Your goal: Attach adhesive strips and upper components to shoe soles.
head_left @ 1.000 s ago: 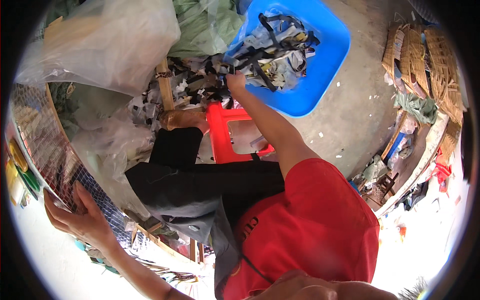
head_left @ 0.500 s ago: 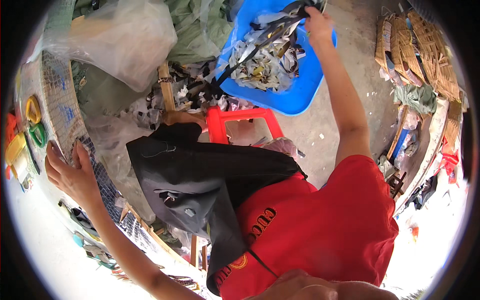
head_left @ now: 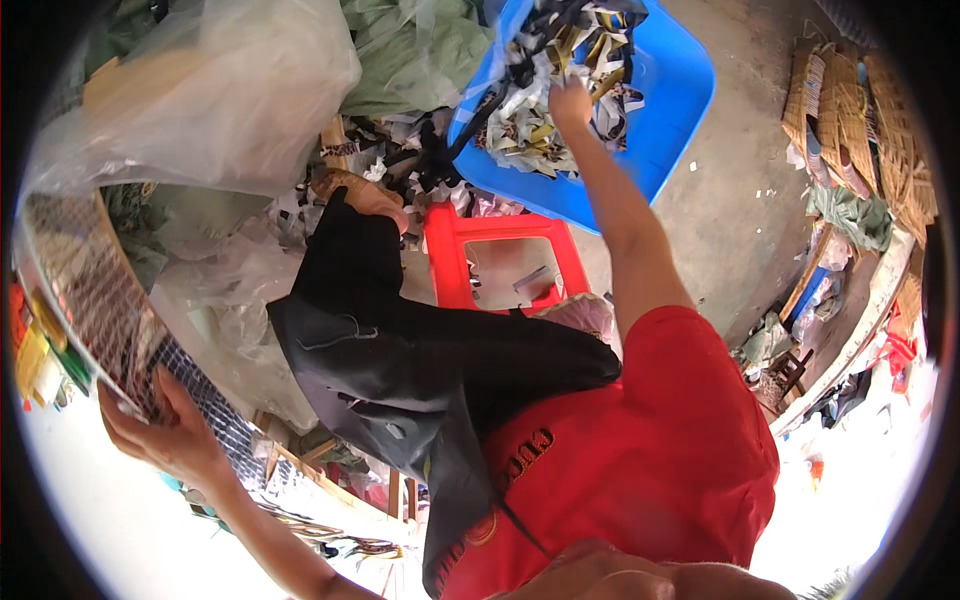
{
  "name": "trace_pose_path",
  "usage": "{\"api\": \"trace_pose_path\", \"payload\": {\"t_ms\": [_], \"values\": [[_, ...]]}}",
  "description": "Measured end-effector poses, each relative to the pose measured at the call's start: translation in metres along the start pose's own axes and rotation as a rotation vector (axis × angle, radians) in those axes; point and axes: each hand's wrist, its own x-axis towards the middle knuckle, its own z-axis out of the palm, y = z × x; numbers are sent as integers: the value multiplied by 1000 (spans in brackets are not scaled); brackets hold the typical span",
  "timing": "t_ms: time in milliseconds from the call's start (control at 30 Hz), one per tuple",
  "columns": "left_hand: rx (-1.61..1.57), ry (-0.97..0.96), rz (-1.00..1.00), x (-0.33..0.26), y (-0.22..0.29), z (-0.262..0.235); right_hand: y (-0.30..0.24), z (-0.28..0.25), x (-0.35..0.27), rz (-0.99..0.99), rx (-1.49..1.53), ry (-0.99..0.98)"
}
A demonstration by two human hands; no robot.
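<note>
Head view: hands on wire mesh panel (head_left: 95, 310); crumpled patterned scraps (head_left: 555, 95)

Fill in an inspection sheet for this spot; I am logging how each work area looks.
Surface: bare concrete floor, dusty, with small scraps.
Job's things: blue tub heaped with patterned strips; wire mesh panel.
Clutter: clear plastic bags, a red stool under the person's leg, woven baskets and mixed rubbish at the right.
Hands: right hand reaches into the strips, grip not clear; left hand grips the mesh panel's edge.
Cables: nothing seen.
Surroundings: bright, washed-out ground at the lower edge; no other person in view.
</note>
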Motion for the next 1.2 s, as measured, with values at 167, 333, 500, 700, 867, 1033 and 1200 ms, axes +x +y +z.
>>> {"api": "trace_pose_path", "payload": {"t_ms": [167,333,500,700,867,1033,1200], "values": [[13,-80,-11,2,-5,2,58,114,-69,-265,-264,-614],[-32,-104,8,4,-5,4,5,140,-99,509,234,-674],[-26,-105,-24,-1,-7,5,-16,102,-134,-242,-145,-641],[28,-18,-3,5,2,-2,-5,-76,-233,-346,183,-373],[85,69,91,0,-5,2,-57,-213,-290,-700,464,-528],[-343,93,59,-47,49,-22,-94,-262,-328,-982,747,-610],[-1362,-839,-604,-151,105,-57,-99,-265,-364,-1195,834,-573]]}}
